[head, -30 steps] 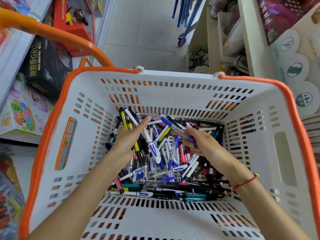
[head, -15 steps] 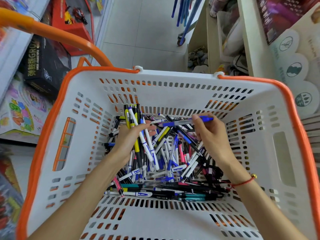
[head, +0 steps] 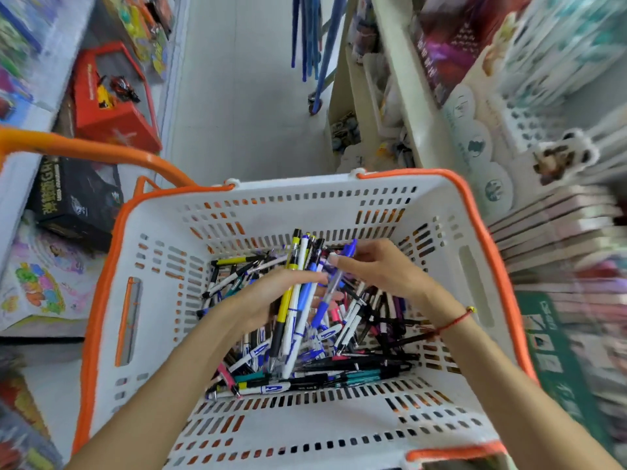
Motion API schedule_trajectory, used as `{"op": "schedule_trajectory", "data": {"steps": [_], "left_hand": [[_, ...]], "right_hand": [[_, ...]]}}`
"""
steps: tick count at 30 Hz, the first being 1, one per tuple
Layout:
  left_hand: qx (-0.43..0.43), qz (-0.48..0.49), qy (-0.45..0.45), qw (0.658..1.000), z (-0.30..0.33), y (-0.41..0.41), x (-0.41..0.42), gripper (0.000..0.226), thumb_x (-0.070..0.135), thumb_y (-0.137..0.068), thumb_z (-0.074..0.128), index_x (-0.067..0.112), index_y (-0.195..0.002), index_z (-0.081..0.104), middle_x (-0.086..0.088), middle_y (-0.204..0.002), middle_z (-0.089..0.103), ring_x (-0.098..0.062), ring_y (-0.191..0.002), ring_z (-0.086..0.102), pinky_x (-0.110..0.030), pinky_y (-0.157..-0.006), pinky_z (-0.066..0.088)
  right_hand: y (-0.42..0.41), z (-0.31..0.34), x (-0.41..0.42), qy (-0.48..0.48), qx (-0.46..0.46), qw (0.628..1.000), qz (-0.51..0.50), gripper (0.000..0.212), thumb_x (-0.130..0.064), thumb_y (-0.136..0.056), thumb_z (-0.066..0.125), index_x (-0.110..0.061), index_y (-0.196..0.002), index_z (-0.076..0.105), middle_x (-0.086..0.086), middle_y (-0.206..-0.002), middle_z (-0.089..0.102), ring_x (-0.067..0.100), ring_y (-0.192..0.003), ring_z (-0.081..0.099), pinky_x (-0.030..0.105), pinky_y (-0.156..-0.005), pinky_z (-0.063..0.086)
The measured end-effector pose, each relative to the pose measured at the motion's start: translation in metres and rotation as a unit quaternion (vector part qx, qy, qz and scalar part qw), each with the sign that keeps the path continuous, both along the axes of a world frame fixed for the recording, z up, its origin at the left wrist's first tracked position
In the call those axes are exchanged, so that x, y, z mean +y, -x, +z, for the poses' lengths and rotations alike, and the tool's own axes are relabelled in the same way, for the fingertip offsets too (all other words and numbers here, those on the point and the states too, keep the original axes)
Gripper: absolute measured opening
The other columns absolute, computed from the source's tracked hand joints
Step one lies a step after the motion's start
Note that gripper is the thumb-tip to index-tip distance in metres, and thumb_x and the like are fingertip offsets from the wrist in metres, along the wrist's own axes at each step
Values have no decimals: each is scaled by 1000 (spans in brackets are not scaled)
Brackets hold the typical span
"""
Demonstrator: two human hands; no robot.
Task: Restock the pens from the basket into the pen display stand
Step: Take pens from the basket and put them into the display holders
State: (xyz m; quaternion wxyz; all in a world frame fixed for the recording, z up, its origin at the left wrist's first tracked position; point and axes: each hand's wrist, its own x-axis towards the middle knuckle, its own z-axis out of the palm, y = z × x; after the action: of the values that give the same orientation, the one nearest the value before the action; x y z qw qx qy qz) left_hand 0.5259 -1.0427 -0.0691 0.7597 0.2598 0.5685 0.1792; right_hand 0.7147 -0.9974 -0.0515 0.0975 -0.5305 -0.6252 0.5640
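A white slotted basket [head: 163, 300] with an orange rim holds a heap of loose pens [head: 339, 364] on its floor. My left hand [head: 271, 296] grips a bundle of several pens [head: 295, 300], yellow, white and blue, standing upright above the heap. My right hand [head: 376, 266] pinches a blue pen [head: 334, 283] and holds it against that bundle. A white pen display stand [head: 529, 120] with round holes shows blurred at the upper right.
An orange basket handle [head: 95, 150] arches at the left. Toy boxes [head: 112, 100] fill the left shelves. Stacked notebooks [head: 556, 232] and a cream shelf unit [head: 400, 96] stand on the right. Blue poles [head: 312, 35] lean over the tiled floor beyond the basket.
My right hand lifted a blue pen from the heap and brought it left to the bundle in my left hand. The camera view tilted up and shifted right.
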Motion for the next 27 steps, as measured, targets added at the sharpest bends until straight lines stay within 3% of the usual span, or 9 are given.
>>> {"op": "schedule_trajectory", "data": {"steps": [5,7,9,11,15,17,20,24,27], "left_hand": [[-11,-6,-40,999,44,-34,15,50,54,-70,76,23,-106,63,11,-140,43,-10,-133,36,-44,-117,24],[-21,3,-48,999,55,-48,21,61,57,-69,78,20,-114,62,4,-127,64,-8,-119,57,-37,-106,44],[-41,4,-55,998,70,-60,26,54,50,-74,77,18,-115,64,-1,-111,73,-12,-102,68,-32,-94,52],[-40,-17,-57,997,85,-74,30,59,50,-71,78,20,-120,65,-3,-115,71,-17,-104,67,-37,-97,50],[-65,-62,-79,993,116,-104,39,29,29,-92,63,15,-117,67,-7,-102,74,-20,-89,71,-31,-76,56],[-76,-89,-101,988,130,-119,43,31,29,-92,63,14,-118,68,-7,-107,73,-21,-93,69,-31,-76,56],[-87,-112,-139,980,144,-139,50,33,35,-87,66,20,-116,69,-4,-113,71,-16,-95,69,-31,-83,55],[-97,-145,-165,971,162,-162,56,33,35,-89,66,15,-116,69,-4,-95,67,-10,-67,63,-25,-67,53],[-101,-191,-165,962,174,-180,57,30,37,-88,67,19,-111,71,0,-100,74,-14,-87,71,-31,-85,54]], "right_hand": [[-13,25,-3,-46,40,986,-156,25,-29,-92,64,-8,-79,68,-4,-56,53,7,-49,42,9,-46,31],[-20,39,-4,-68,46,979,-187,17,-27,-95,60,-14,-90,70,-11,-58,59,-2,-46,47,9,-50,35],[-27,49,-3,-83,36,974,-206,25,-30,-97,56,-13,-111,67,-4,-72,65,-4,-50,54,13,-56,42],[-36,67,-5,-57,55,970,-229,36,-29,-99,51,-8,-128,57,-4,-76,62,-2,-55,57,13,-56,45],[-57,103,-12,-33,77,958,-274,24,-26,-103,43,-20,-126,50,4,-90,65,3,-64,60,17,-61,51],[-69,121,-14,-32,92,945,-311,32,-25,-104,41,-9,-128,54,14,-86,60,11,-60,55,20,-57,49],[-85,144,-15,-9,125,914,-385,36,-24,-104,40,-2,-130,52,5,-73,53,6,-51,54,18,-55,43],[-111,171,-25,2,151,898,-414,38,-21,-104,40,3,-132,49,-3,-67,57,5,-52,58,16,-54,36],[-132,185,-31,-17,168,882,-440,34,-12,-103,44,6,-130,49,5,-73,53,13,-57,51,17,-52,42]]}}
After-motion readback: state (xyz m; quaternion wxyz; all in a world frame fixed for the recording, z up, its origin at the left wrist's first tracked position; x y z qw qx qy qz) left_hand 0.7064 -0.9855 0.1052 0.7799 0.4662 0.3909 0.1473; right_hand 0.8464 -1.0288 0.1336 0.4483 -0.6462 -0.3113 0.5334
